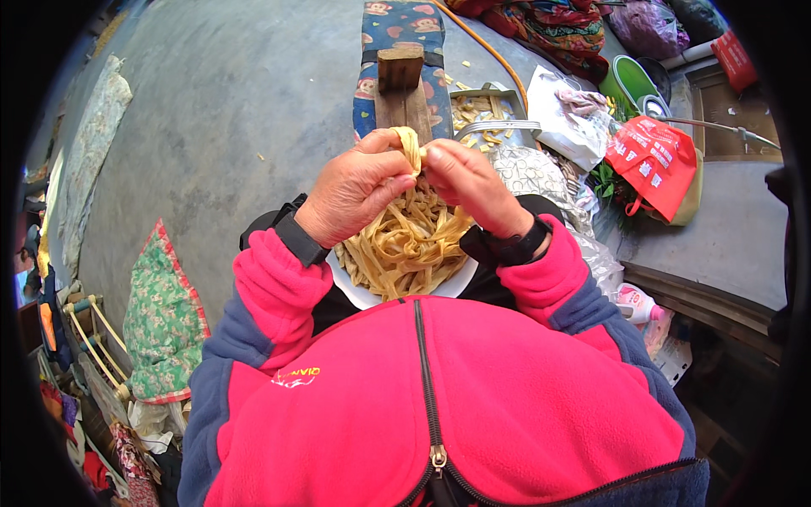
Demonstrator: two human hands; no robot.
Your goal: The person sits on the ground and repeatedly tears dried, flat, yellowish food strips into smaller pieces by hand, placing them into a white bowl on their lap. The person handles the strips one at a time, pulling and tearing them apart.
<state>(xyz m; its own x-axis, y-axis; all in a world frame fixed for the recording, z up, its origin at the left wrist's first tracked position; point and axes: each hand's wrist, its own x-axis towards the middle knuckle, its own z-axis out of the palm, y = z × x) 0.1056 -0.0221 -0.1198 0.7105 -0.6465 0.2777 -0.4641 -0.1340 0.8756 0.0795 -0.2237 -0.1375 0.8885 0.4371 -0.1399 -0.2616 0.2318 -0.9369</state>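
Observation:
Over a white basin heaped with limp, yellow-brown strips, my two hands meet in front of my chest. A folded band of the same pale-yellow strip is pinched in my left hand, looping up over its fingers. My right hand grips the right side of this band, with a small end showing by the thumb. The fingers hide part of the strip. The basin sits between my legs, its near side covered by my jacket.
Beyond my hands, a wooden piece with an upright block rests on a blue patterned bench. Right of it, a handled container holds short yellow pieces. Farther right are a red bag and a white bag. Green cloth lies left.

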